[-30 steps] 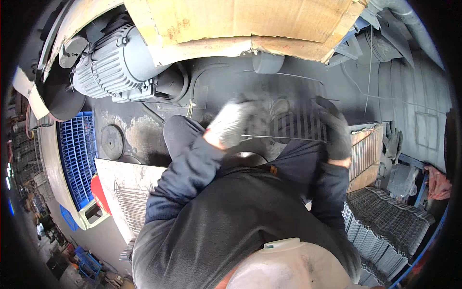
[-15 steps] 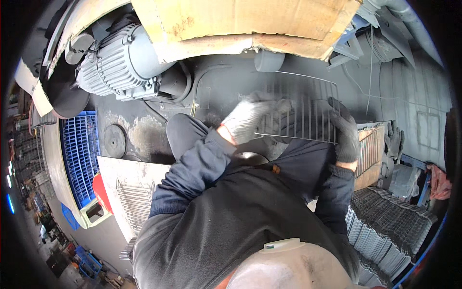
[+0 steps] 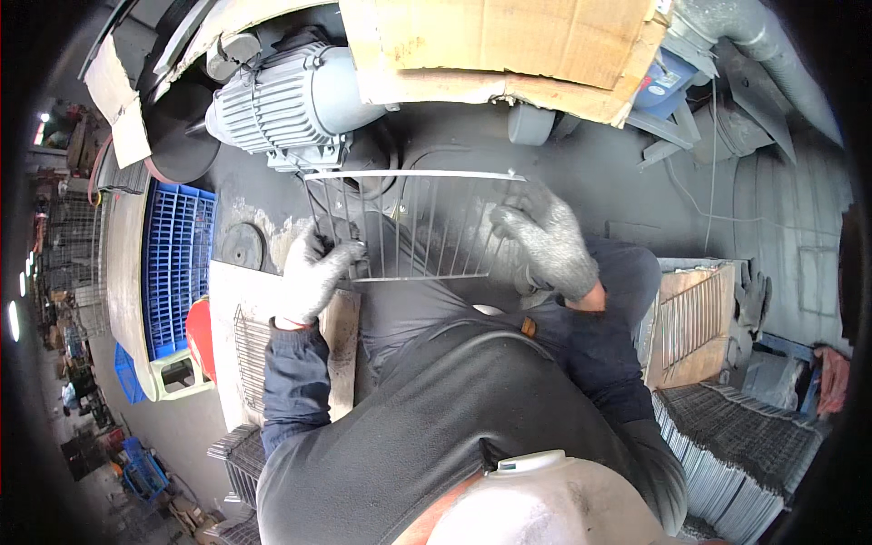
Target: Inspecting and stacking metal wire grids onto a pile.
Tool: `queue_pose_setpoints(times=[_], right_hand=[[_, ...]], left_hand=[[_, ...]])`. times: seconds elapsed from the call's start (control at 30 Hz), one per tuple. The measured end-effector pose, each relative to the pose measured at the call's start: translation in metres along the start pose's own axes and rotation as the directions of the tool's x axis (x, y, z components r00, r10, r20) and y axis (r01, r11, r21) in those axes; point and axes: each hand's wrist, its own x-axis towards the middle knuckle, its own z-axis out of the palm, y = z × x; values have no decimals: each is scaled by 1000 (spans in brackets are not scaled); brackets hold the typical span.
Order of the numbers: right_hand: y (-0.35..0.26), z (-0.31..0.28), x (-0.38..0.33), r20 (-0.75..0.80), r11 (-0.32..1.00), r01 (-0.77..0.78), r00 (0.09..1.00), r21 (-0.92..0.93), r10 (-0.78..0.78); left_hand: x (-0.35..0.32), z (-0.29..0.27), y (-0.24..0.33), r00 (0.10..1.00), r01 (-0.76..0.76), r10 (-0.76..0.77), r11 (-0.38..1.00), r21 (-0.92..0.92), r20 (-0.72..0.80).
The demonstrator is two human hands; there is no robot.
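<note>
A wire rack (image 3: pixel 413 173) with thin parallel bars is held up in front of me, over my lap. My left hand (image 3: pixel 313 277), in a grey work glove, closes on its left end with thumb and fingers. At the opposite end, my gloved right hand (image 3: pixel 552 245) grips the rack's right side; some of its fingers are hard to make out against the dark background. To my left another wire rack (image 3: pixel 250 350) lies on a pale board (image 3: pixel 222 309). On my right, one more wire rack (image 3: pixel 690 313) rests against a wooden board (image 3: pixel 668 359).
A grey motor (image 3: pixel 286 109) stands at the far left, beside a cardboard sheet (image 3: pixel 509 41) overhead. Blue plastic grating (image 3: pixel 180 272) is at left. Stacked wire racks stand at right (image 3: pixel 740 427) and lower left (image 3: pixel 245 463). Dark gloves (image 3: pixel 754 295) hang at right.
The rack has moved left, from the right side to the middle before me. My left hand has shifted left to its left end; the right hand has moved left too. The view has turned slightly.
</note>
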Motion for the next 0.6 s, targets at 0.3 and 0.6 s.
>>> queue_pose_setpoints(times=[0.3,0.6], right_hand=[[-32,-18,-48,-284,893,291,874,-343,-394],[-54,10,-66,441,39,551,707,-834,-552]], left_hand=[[12,75,-18,904,-422,420,906,-16,-75],[14,87,22,382,-872,829,178,456,407]])
